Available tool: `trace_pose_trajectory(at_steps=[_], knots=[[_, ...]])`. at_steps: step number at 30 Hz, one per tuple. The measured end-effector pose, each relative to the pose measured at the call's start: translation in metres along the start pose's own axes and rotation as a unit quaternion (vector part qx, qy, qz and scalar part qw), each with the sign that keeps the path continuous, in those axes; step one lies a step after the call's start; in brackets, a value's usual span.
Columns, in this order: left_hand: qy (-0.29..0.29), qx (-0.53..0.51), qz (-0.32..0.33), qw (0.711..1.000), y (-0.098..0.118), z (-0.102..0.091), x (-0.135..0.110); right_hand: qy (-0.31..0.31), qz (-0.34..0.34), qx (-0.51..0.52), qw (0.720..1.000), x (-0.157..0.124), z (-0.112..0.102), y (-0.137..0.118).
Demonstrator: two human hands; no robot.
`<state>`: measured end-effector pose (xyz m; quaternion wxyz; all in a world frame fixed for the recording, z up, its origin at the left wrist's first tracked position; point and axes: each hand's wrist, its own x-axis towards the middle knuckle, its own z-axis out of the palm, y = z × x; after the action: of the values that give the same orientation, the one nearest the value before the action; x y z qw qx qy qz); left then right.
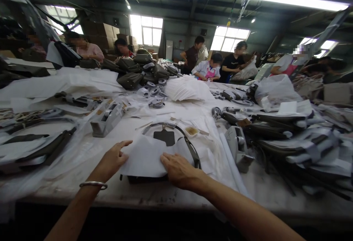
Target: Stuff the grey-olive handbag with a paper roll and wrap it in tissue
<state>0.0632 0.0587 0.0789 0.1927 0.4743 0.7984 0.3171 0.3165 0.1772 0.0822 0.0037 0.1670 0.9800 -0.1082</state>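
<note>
A sheet of white paper [146, 156] lies over a dark bag [143, 179] on the table in front of me. Beyond the paper show the bag's curved handle [194, 149], partly wrapped in pale material, and a dark flat tag [164, 137]. My left hand [113, 156] is at the paper's left edge, index finger stretched out and the other fingers loosely bent. My right hand [179, 169] rests on the right part of the sheet, fingers extended and flat. Most of the bag's body is hidden under the paper.
Grey tape dispensers stand left [107, 119] and right [238, 147]. A small dish [191, 131] sits behind the handle. Stacked dark bags [306, 141] crowd the right; white paper piles [189, 88] and more bags [135, 71] lie farther back. Several people work beyond the table.
</note>
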Motion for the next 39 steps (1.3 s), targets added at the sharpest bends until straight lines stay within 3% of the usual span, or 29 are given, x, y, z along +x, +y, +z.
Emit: trace_pose_trajectory(at_steps=[4,7,9,13,16,20,25,31,36,39], knots=[[0.063,0.255,0.086,0.961,0.038,-0.004,0.001,0.012,0.003,0.040,0.999,0.000,0.001,0.003],[0.070,0.243,0.189,0.949,0.077,0.009,0.003,0.037,0.004,0.038,0.999,0.000,0.005,0.002],[0.016,0.184,0.251,0.950,0.089,0.028,0.006,0.041,0.006,0.040,0.998,-0.001,0.007,0.002],[-0.109,0.123,0.260,0.952,0.071,0.072,0.010,0.028,0.003,0.068,0.997,-0.001,0.011,0.005],[-0.108,0.083,0.228,0.964,0.051,0.089,0.008,0.008,0.004,0.099,0.995,-0.001,0.011,0.006],[-0.096,0.063,0.200,0.973,0.048,0.093,-0.005,-0.041,0.035,0.141,0.988,-0.002,0.003,0.010],[-0.067,0.045,0.186,0.979,0.050,0.099,-0.018,-0.040,0.000,0.225,0.974,0.000,0.001,0.014],[-0.098,0.107,0.232,0.962,0.047,0.100,-0.018,-0.034,0.046,0.101,0.993,-0.003,0.008,-0.001],[-0.109,0.186,0.240,0.946,0.056,0.101,-0.010,-0.129,0.005,0.022,0.991,0.021,-0.021,0.001],[-0.087,0.225,0.224,0.944,0.069,0.096,-0.008,-0.125,0.032,-0.014,0.992,0.032,-0.034,0.003]])
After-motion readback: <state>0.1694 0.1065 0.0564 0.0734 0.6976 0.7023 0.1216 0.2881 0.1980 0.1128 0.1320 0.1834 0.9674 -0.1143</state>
